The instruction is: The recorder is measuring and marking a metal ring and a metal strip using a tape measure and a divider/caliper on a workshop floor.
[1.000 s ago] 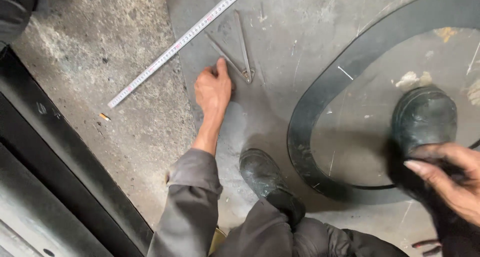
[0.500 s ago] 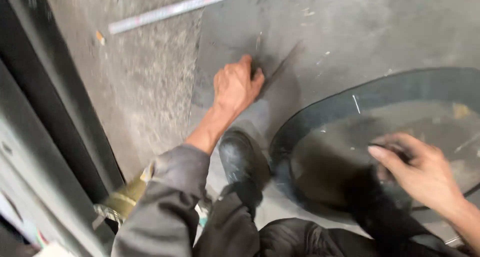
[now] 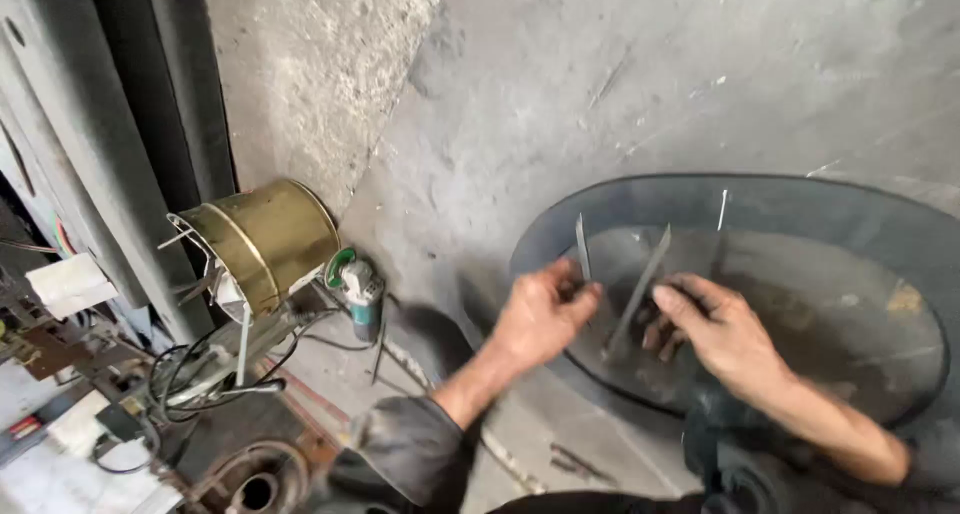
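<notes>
The thin metal compass [image 3: 625,289], two slim legs spread in a V, now sits between both hands above the inner hollow of the black rubber ring [image 3: 800,209] that lies flat on the floor. The left hand [image 3: 540,319] has its fingers curled round one leg; a moment ago that hand was pressed flat on the concrete, well away from the ring, with the tool lying under it. The right hand [image 3: 725,339] has come in from the ring's near edge and now has its fingers half bent at the other leg, though motion blur keeps me from telling whether they actually clamp it. The measuring tape seen earlier has dropped out of sight.

The concrete floor [image 3: 600,64] is grey, stained and scratched, with a paler rough patch beyond the ring. To the left of the ring lies a green-capped angle grinder [image 3: 358,289], and further left a brass-coloured cylinder [image 3: 265,239] amid cables and clutter beside a dark steel frame [image 3: 150,104].

The ring's right side runs out of frame, and the grey sleeves and legs are cut off below.
</notes>
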